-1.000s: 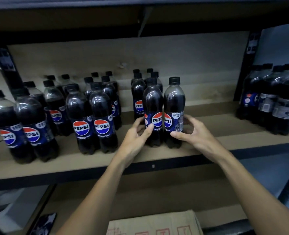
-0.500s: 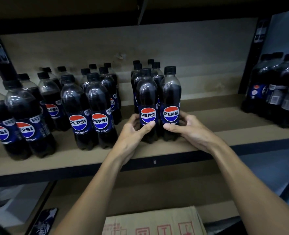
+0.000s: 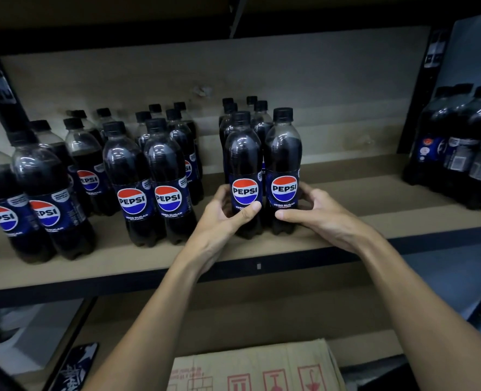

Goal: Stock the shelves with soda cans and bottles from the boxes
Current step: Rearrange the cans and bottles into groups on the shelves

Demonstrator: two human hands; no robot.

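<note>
While upright, two cola-filled bottles.

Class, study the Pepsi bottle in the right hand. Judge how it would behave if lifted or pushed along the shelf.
The bottle looks nearly full of soda, so probably heavy for its size. Tall on a narrow base, it may tip if pushed high. Its glossy plastic could slip in the right hand.

Black patterned object: lay flat and tilted, white markings on its face.
Pale floor: just left of the black patterned object.
Grey wall panel: far above and right of it.
</note>
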